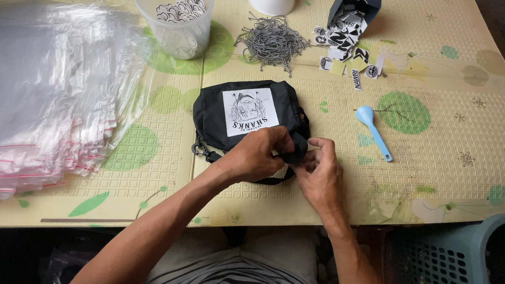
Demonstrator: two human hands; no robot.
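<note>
item: small black pouch (245,115), lying flat near the middle of the patterned table mat (435,169), just in front of the person. its long axis is running left to right across the view, slightly tilted. a white square printed patch is facing up on its top face, with the print reading upside down from the wearer's side, so the pouch's top is pointing toward the person. a dark clip and strap are showing at its near left corner.

left hand (257,155): lying on the pouch's near edge, fingers curled closed and pinching the black fabric at the near right corner.

right hand (320,173): coming in from the right, fingertips (312,156) pinched together and touching the same corner; what it is gripping, if anything beyond fabric, cannot be told. both hands are meeting at that corner, the left one lying more fully over the pouch, which is extending away and to the left from them.

surroundings: stack of clear plastic bags (48,85) well to the left; clear tub (175,17) holding printed stickers at the far edge; heap of ball chains (272,40) just beyond the pouch; tipped dark box (354,6) spilling loose stickers (349,52) at far right; light blue plastic spoon (374,131) lying right of the pouch, apart from it; teal basket (459,262) beside the table at lower right.
</note>
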